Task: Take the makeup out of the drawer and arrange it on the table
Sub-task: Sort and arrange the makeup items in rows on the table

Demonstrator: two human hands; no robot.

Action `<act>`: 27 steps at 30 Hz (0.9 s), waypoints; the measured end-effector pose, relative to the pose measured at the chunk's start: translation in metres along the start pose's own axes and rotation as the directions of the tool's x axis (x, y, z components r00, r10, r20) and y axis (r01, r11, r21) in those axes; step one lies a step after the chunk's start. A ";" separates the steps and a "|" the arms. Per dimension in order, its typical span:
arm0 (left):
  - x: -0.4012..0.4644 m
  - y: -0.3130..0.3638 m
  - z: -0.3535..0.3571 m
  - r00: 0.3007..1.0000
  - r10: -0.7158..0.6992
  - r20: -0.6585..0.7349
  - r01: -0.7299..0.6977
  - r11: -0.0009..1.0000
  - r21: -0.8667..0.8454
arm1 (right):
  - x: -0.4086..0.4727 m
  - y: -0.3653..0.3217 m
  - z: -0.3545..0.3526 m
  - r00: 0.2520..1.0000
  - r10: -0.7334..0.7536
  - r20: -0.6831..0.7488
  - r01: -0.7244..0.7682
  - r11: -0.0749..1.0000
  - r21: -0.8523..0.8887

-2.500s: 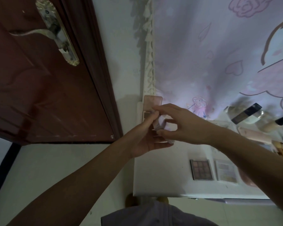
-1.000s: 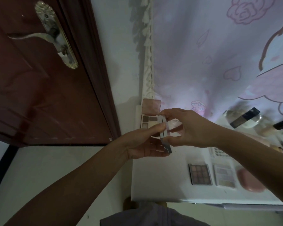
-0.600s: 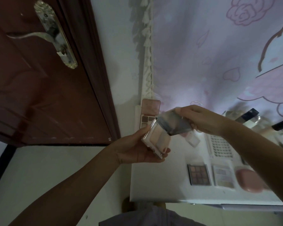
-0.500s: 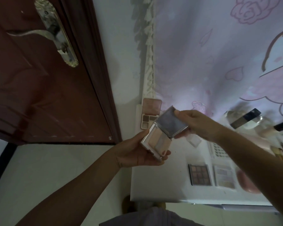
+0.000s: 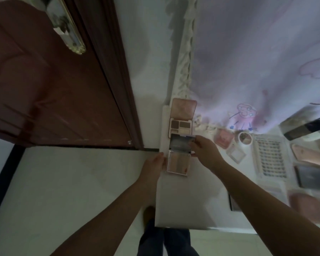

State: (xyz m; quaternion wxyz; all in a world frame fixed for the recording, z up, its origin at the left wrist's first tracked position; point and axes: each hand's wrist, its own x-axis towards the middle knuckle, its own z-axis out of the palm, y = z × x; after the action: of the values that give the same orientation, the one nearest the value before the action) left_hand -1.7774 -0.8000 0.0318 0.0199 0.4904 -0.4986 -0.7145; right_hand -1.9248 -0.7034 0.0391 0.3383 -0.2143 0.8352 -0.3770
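Your right fingers pinch the right edge of the raised mirror lid of an open compact, while your left hand has its fingers against the compact's left side; whether they curl round it cannot be told. The compact lies at the left edge of the white table, its pale powder pan facing up and its lid tilted up toward the far side. Your right hand comes in from the right, its forearm crossing over the table.

Just beyond the compact, touching or nearly touching its lid, an open eyeshadow palette stands with its pink lid up. To the right lie a pink blush case, a small round pot, a small square case and a white tray of false lashes; further right the items are blurred. A pale curtain with pink cartoon prints hangs behind the table, and a brown door stands on the left.
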 end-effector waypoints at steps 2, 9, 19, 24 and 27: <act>0.011 0.002 0.000 0.991 0.127 0.037 -0.132 0.971 0.199 | 0.012 -0.004 0.009 1.000 0.008 -0.009 -0.008 0.999 -0.031; 0.029 0.004 0.000 0.966 0.237 0.106 -0.258 0.921 0.292 | 0.029 -0.001 0.019 0.995 0.006 -0.100 -0.016 0.995 -0.099; -0.010 -0.010 0.016 0.775 0.631 -0.024 -0.501 0.638 0.585 | -0.044 0.046 -0.094 0.993 -0.107 0.040 0.114 0.957 -0.268; -0.035 -0.040 0.080 0.828 0.247 0.504 -0.530 0.641 0.556 | -0.105 0.115 -0.109 0.942 0.049 0.332 0.246 0.570 -0.784; -0.038 -0.050 0.117 0.887 0.006 0.461 -0.341 0.682 0.647 | -0.118 0.133 -0.098 0.918 -0.127 0.375 0.389 0.467 -0.794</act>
State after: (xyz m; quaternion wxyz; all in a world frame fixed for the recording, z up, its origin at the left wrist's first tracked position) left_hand -1.8184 -0.6741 0.0235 -0.2103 0.2417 -0.7725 -0.5483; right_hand -1.9296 -0.5009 0.0312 0.2341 -0.5256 0.8149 0.0698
